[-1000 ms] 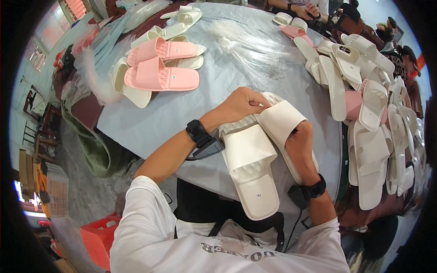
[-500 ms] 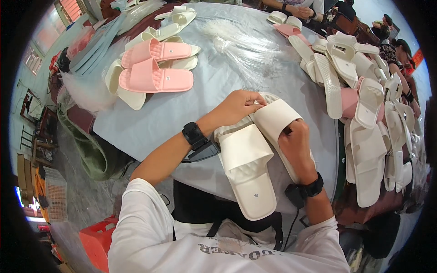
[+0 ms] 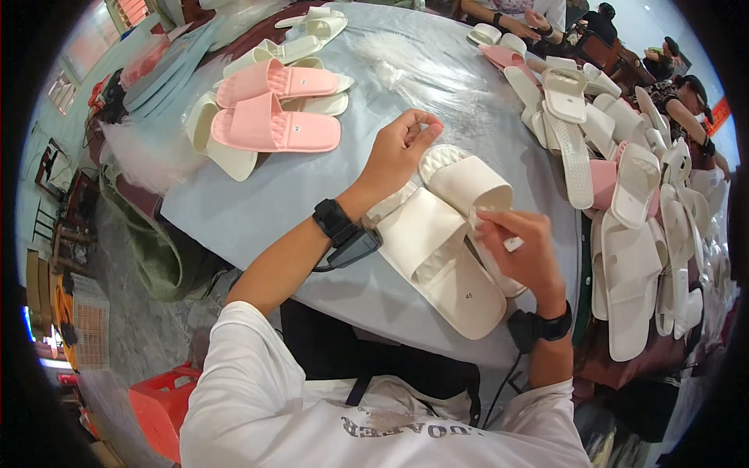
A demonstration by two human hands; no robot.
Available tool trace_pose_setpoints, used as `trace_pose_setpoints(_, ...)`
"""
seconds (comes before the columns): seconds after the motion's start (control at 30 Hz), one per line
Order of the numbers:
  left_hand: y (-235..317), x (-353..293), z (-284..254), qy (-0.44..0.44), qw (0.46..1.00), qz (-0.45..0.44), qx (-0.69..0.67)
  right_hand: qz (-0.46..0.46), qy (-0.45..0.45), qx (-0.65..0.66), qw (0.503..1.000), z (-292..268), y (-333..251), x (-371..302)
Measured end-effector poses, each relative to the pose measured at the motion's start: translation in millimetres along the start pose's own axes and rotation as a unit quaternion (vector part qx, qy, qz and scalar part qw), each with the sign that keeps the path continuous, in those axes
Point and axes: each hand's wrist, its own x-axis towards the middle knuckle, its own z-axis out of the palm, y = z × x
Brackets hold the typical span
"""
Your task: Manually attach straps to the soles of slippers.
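Two cream slippers lie side by side in front of me: the near slipper (image 3: 449,257) shows its printed sole end, and the far slipper (image 3: 468,183) lies partly behind my right hand. My left hand (image 3: 399,152) hovers just beyond the toe ends, apart from the slippers, its thumb and forefinger pinched together. Whatever is in that pinch, if anything, is too small to see. Over the far slipper's sole, my right hand (image 3: 524,251) is curled, slightly blurred. A small white piece (image 3: 512,243) with a dark mark shows between its fingers.
Pink slippers (image 3: 312,129) and cream ones stand at the table's far left. A heap of cream slippers (image 3: 624,269) fills the right side. Clear plastic bags (image 3: 413,70) lie at the back of the grey-blue tabletop (image 3: 257,199). Another person's hands (image 3: 534,27) show beyond.
My left hand has lifted off the slippers and moved away and slightly left. My right hand has come out from under the far slipper's strap. The near slipper's printed end has swung right.
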Motion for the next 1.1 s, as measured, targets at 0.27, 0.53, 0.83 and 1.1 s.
trace_pose_setpoints(0.27, 20.7, -5.9, 1.8, -0.178, 0.984, 0.002, 0.025, -0.055, -0.030, -0.125, 0.990, -12.0, 10.7, 12.2)
trace_pose_setpoints(0.53, 23.2, -9.6, 9.3, -0.259, 0.965, -0.028, -0.009, 0.140, -0.002, 0.035, 0.990, -32.5, 1.7, 5.9)
trace_pose_setpoints(0.83, 23.0, -30.2, 31.1, -0.290, 0.953, -0.050, -0.075, 0.110, -0.026, 0.123, 0.986, 0.1, 7.1, 5.7)
trace_pose_setpoints(1.1, 21.9, -32.8, 30.1, -0.289, 0.954, -0.060, -0.051, 0.192, -0.027, 0.307, 0.932, -4.5, 16.8, 5.9)
